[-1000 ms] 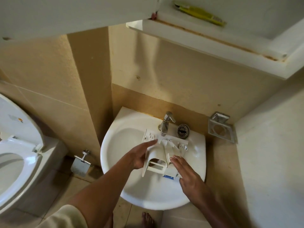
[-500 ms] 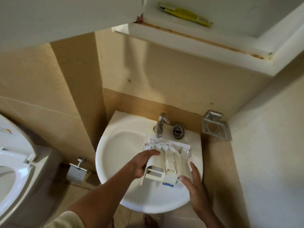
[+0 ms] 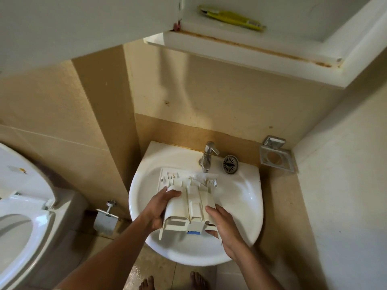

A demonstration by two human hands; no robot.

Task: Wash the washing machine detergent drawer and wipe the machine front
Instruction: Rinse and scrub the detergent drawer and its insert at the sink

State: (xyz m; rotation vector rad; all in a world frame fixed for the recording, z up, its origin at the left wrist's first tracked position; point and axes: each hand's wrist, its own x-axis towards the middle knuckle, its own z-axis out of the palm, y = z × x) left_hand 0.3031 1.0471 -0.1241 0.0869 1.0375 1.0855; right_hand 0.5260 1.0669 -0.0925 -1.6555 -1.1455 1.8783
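Head view: the cream moulded-plastic detergent drawer [image 3: 188,203] sits over the white ceramic basin [image 3: 247,197], its far end under the chrome tap [image 3: 207,156]. The left hand [image 3: 159,208] and right hand [image 3: 224,225] clasp its near sides, fingers curled. It looks light, rigid and wet-slippery; the side walls seem the best grip.

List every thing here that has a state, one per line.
White plastic detergent drawer: upside down over white basin, under running water.
Chrome tap: running.
Left hand: gripping drawer.
Right hand: gripping drawer.
White toilet seat: down, lid up.
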